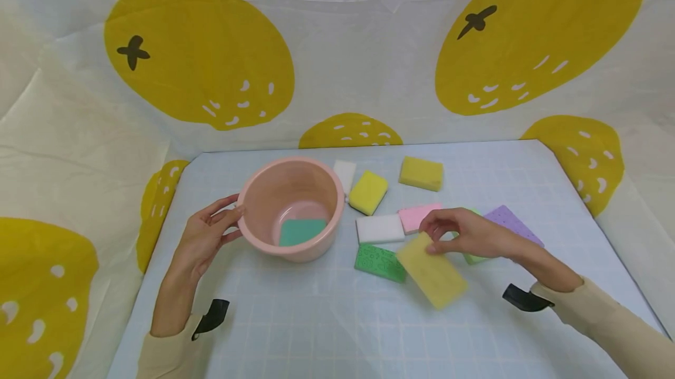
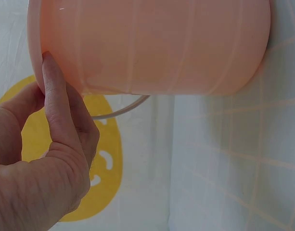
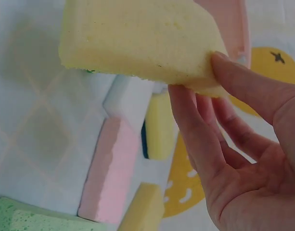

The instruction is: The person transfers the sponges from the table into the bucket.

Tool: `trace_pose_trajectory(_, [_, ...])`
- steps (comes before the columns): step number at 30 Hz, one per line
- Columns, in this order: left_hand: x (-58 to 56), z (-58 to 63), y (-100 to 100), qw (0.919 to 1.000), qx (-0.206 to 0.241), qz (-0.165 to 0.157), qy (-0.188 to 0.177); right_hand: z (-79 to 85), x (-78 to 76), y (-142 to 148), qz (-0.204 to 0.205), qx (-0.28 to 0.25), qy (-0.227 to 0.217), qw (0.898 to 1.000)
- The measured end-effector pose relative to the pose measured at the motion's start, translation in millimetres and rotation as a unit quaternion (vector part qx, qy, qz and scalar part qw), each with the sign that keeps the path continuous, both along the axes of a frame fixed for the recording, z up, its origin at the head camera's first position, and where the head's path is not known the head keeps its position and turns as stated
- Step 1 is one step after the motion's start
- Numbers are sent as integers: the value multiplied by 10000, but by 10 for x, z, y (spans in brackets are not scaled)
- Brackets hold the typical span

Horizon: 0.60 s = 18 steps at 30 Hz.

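A pink bucket (image 1: 297, 253) stands at the left of the table, its mouth facing the head camera. Inside, on its floor, lies a teal sponge (image 1: 302, 232). My left hand (image 1: 207, 235) pinches the bucket's left rim between thumb and fingers; the left wrist view shows the fingertips (image 2: 53, 77) under the rim. A pale yellow sponge (image 1: 435, 273) hangs above the table, pinched at its upper end by my right hand (image 1: 466, 232). In the right wrist view the thumb presses one face of this sponge (image 3: 137, 43), fingers against the other.
Right of the bucket lie a green sponge (image 1: 379, 262), white sponge (image 1: 379, 229), pink sponge (image 1: 418, 216) and two yellow sponges (image 1: 368, 193). A purple sponge (image 1: 511, 224) and a light green one (image 1: 474, 259) lie partly behind my right hand. Another white sponge (image 1: 345, 174) sits behind the bucket.
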<state>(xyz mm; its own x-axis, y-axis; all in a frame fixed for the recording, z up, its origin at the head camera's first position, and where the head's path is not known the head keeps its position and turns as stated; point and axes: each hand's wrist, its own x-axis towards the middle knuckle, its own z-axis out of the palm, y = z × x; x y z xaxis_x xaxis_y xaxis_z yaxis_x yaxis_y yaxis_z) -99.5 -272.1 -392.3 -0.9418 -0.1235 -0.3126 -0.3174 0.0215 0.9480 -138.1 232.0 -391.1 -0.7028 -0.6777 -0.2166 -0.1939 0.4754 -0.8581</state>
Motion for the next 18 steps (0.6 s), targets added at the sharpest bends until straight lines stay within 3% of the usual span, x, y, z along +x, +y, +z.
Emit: trace_pose_trajectory(18, [-8,1,-2,9999,-130,-12,-22,215,-157,-245,54,-137,68,9999])
